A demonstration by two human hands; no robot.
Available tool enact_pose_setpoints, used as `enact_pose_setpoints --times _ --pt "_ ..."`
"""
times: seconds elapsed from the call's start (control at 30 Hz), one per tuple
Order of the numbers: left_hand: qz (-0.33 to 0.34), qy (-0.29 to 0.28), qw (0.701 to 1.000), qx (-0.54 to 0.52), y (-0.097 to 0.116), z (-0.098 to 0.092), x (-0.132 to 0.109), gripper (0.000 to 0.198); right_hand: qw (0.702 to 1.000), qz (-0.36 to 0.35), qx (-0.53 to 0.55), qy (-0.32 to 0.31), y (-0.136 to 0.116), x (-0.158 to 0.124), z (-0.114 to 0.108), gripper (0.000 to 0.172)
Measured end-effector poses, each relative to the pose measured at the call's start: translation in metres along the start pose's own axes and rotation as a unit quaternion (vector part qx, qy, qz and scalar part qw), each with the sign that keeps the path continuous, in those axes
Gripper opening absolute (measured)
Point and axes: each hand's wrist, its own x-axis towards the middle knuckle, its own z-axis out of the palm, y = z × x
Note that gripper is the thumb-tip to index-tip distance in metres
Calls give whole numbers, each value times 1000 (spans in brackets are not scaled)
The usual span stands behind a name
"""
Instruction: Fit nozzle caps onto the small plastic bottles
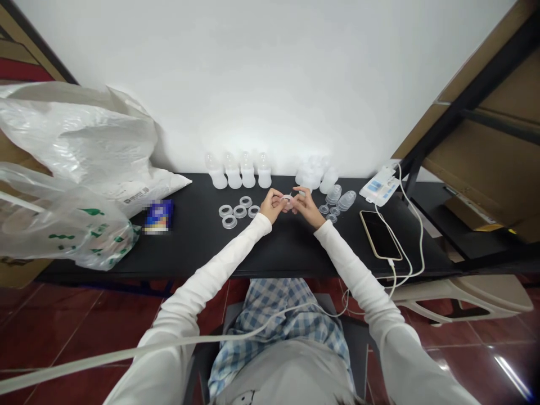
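Note:
Over the black table, my left hand grips a whitish bottle collar ring from its left side. My right hand closes its fingers on the ring's other side; a small pointed bit sticks up there, too small to name. Several loose collar rings lie left of my left hand. Clear silicone nipples and clear domed caps lie to the right of my right hand. Behind my hands stand several white bottles with domed caps on the left and a cluster of white bottles on the right.
A white sack and a clear plastic bag bulge over the table's left end, beside a blue packet. At right lie a phone on a charging cable and a white power strip. A white cable crosses my lap.

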Motion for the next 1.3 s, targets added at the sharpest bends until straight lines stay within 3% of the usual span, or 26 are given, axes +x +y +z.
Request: enact_pose_setpoints --times 0.07,0.13,0.27,0.37,0.5,0.7,0.83,0.93,1.03,1.2,1.3 --pt "14 -26 1000 -3 5 5 2 45 998 37 46 7 -5 -1 -10 60" --pt "42 -52 998 2 9 12 6 39 998 44 46 13 -12 -3 -21 56" --pt "60 -79 995 2 7 31 25 35 998 -20 -32 49 -29 -4 -43 41" --pt "63 -23 994 82 -3 45 48 47 985 -68 -114 114 -36 -4 -62 38" --pt "69 56 969 230 -19 62 76 69 965 -100 -174 168 -38 -4 -78 36" --pt "38 53 946 317 -28 74 87 51 955 -105 -204 188 -43 -6 -86 31" --pt "85 -1 909 408 -13 60 64 45 955 -99 -206 187 -45 -4 -93 32" --pt "159 -62 883 437 9 39 40 49 973 -79 -176 126 -48 -4 -90 35" --pt "172 -111 872 444 33 15 21 54 987 -69 -135 54 -53 -4 -77 35" --pt "106 -152 920 344 65 -16 14 56 994 -77 -82 8 -61 -4 -55 34" --pt "-33 -238 948 207 77 -29 16 49 992 -105 -69 -16 -69 -3 -47 32"
